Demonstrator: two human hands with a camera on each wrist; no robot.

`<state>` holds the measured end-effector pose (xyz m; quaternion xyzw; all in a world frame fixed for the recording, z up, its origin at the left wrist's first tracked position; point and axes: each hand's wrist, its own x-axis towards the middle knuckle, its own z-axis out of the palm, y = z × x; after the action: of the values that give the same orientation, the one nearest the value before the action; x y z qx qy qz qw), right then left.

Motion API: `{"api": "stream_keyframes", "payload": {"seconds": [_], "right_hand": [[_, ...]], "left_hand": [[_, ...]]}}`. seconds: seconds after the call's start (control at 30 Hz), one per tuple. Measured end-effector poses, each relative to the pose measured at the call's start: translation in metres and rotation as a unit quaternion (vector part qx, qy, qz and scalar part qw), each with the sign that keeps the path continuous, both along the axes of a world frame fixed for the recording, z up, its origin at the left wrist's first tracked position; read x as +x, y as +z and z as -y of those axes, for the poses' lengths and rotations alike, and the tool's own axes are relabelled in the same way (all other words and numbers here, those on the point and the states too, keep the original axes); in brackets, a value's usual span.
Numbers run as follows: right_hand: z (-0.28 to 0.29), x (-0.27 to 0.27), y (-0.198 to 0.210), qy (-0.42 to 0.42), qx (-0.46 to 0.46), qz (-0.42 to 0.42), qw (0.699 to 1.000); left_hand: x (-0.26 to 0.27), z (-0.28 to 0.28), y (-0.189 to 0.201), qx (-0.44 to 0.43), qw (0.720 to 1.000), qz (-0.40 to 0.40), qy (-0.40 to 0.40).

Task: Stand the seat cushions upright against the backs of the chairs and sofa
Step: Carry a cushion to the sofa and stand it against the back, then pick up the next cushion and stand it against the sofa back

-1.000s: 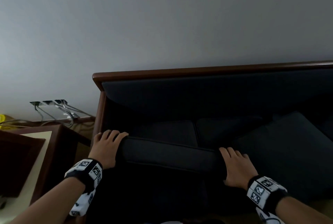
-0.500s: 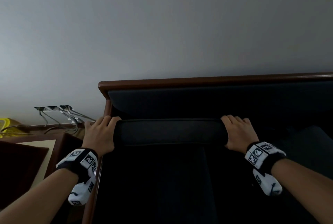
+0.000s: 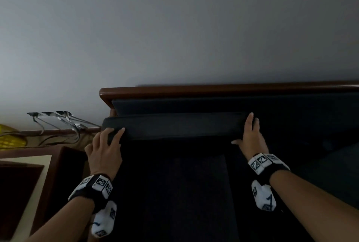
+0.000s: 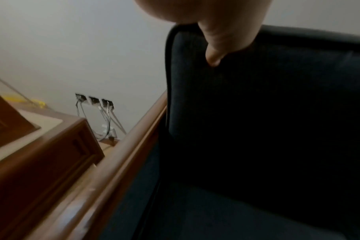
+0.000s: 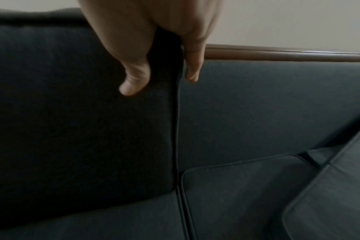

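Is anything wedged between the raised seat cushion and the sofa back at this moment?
Nothing visible. The seat cushion stands against the sofa back, left hand and right hand gripping its top corners.

Sofa [image 3: 223, 90] — dark upholstery, brown wooden rail along the top of the back and down the arm. Seat cushion [image 3: 174, 126] stands on edge against the sofa's back, its top corners under the fingers [image 3: 114, 136] of both hands. Second seat cushion [image 5: 247, 194] lies flat on the base, below and beyond the right hand's fingertips. Third cushion [image 5: 329, 191] — tilted, further out on that side, overlapping the second.
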<state>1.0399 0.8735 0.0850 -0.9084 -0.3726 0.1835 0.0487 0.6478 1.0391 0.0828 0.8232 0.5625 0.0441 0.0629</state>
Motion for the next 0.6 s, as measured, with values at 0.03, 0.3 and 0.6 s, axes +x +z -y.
{"api": "stream_keyframes", "payload": {"seconds": [0.03,0.3,0.6], "right_hand": [[-0.011,0.004,0.001,-0.014,0.01,-0.006,1.0],[-0.049,0.001,0.002,-0.047,0.048,-0.137,0.988],[0.085,-0.027,0.016,-0.065,0.004,-0.129,0.989]], "left_hand": [[0.007,-0.006,-0.001,0.007,1.0,0.012,0.014],[0.052,-0.052,0.002,-0.146,0.987,-0.053,0.051],[0.047,-0.014,0.022,-0.134,0.991,-0.021,-0.013]]}}
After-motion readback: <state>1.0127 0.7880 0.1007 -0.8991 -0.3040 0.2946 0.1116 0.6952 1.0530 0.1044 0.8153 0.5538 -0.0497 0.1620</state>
